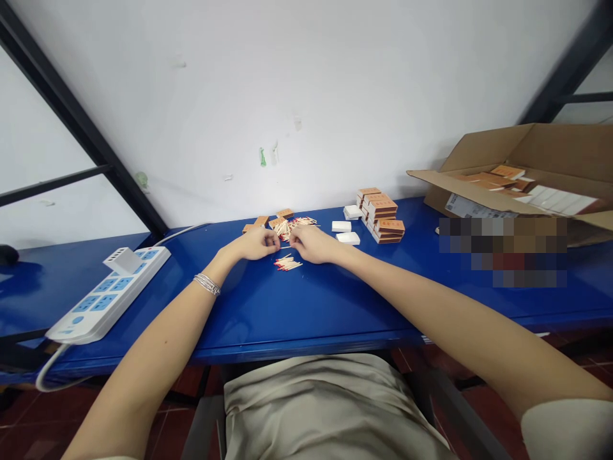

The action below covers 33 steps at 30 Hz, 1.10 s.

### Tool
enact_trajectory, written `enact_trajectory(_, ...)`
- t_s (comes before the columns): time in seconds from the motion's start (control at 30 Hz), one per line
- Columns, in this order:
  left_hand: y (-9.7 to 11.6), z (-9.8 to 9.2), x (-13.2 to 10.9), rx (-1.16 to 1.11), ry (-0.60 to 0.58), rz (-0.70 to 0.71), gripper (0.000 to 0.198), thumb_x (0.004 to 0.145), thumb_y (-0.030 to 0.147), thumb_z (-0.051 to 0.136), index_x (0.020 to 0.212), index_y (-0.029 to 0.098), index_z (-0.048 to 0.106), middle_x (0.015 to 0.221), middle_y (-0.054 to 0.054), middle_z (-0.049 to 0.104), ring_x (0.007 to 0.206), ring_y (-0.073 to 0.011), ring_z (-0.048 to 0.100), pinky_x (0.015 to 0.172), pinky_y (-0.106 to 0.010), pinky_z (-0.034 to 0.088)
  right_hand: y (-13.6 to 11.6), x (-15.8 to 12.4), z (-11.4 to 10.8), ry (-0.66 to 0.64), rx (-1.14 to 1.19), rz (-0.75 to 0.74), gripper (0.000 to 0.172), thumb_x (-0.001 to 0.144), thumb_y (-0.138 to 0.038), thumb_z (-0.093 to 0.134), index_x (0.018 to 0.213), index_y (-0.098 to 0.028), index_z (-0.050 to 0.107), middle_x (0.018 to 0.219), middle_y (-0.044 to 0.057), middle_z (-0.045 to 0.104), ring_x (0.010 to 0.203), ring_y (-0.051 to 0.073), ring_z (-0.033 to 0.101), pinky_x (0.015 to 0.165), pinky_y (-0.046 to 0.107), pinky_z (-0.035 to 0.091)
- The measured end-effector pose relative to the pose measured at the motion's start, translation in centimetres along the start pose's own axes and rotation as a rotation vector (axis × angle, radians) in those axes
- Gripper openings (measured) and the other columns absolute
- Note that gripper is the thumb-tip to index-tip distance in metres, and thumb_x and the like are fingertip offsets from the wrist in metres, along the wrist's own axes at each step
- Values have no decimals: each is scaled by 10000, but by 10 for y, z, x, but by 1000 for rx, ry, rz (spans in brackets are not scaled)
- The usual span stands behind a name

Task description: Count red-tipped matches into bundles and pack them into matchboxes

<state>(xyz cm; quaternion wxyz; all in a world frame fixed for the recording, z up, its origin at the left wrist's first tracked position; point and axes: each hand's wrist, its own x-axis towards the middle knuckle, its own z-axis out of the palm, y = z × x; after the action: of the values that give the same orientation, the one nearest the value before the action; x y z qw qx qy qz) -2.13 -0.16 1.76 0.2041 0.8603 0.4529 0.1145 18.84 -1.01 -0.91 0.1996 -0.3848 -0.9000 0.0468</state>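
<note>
My left hand (258, 243) and my right hand (310, 243) face each other over the blue table, fingertips close together and pinched. A single matchstick (286, 247) spans the small gap between them, with an end at each hand's fingers. Just in front of it lies a small group of matches (288, 262) with red heads, roughly side by side. Behind the hands is a larger loose heap of matches (283, 229), partly hidden by my right hand. Several brown matchbox sleeves (285, 213) lie at the back of this heap.
White matchbox trays (341, 226) sit right of the hands, beside stacked matchboxes (382, 206). An open cardboard box (483, 144) with more matchboxes stands at the far right; a patch before it is blurred out. A white power strip (110, 291) with its cable lies on the left.
</note>
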Motion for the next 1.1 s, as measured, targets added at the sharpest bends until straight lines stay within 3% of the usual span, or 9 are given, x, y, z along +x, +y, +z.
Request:
enact_trajectory(0.1, -1, 0, 0, 4, 7, -17, 80, 743, 233, 616, 783, 174, 651, 658, 11, 613, 590, -106, 533, 563, -232, 413, -7, -1, 2, -42, 109, -89, 152, 847, -84, 510, 851, -144, 649, 836, 66, 691, 754, 163, 594, 707, 255, 407)
enact_trajectory(0.2, -2, 1, 1, 18, 31, -27, 88, 745, 221, 624, 805, 171, 664, 657, 12, 602, 594, -110, 536, 573, -235, 415, -5, -1, -1, -40, 113, -74, 145, 826, -86, 530, 849, -146, 660, 804, 50, 692, 695, 150, 581, 661, 249, 395)
enact_trajectory(0.4, 4, 6, 2, 88, 110, 17, 294, 786, 201, 610, 1067, 174, 691, 659, 20, 595, 607, -122, 565, 614, -249, 429, 15, -1, -8, 41, -104, 135, 178, 837, -109, 550, 946, -158, 682, 974, 95, 711, 918, 223, 625, 762, 295, 397)
enact_trajectory(0.63, 7, 12, 6, 118, 119, 21, 380, 812, 218, 590, 1180, 165, 665, 685, 6, 613, 625, -139, 578, 640, -270, 441, 16, 6, 5, 100, -183, 141, 223, 941, -306, 538, 1021, -131, 651, 1060, 149, 683, 1013, 268, 612, 838, 341, 411)
enact_trajectory(0.8, 5, 13, 7, 132, 131, 3, 384, 806, 222, 603, 1180, 155, 657, 696, -3, 615, 643, -147, 583, 654, -276, 448, 11, 9, 6, 102, -193, 105, 184, 944, -199, 485, 947, -142, 660, 1041, 137, 688, 1007, 254, 611, 863, 334, 397)
enact_trajectory(0.93, 0, 12, 6, 136, 177, -11, 371, 792, 218, 603, 1158, 178, 645, 736, 5, 635, 641, -140, 591, 645, -266, 445, 11, 9, 1, 115, -181, 157, 204, 930, -153, 458, 934, -133, 661, 1024, 138, 687, 952, 239, 620, 803, 317, 397)
enact_trajectory(1.1, -6, 11, 5, 164, 288, -57, 395, 799, 228, 582, 1188, 170, 599, 817, -13, 682, 696, -160, 617, 701, -284, 455, 12, 7, 1, 163, 32, 88, 144, 875, -146, 531, 865, -146, 675, 886, 74, 708, 802, 176, 619, 726, 267, 404)
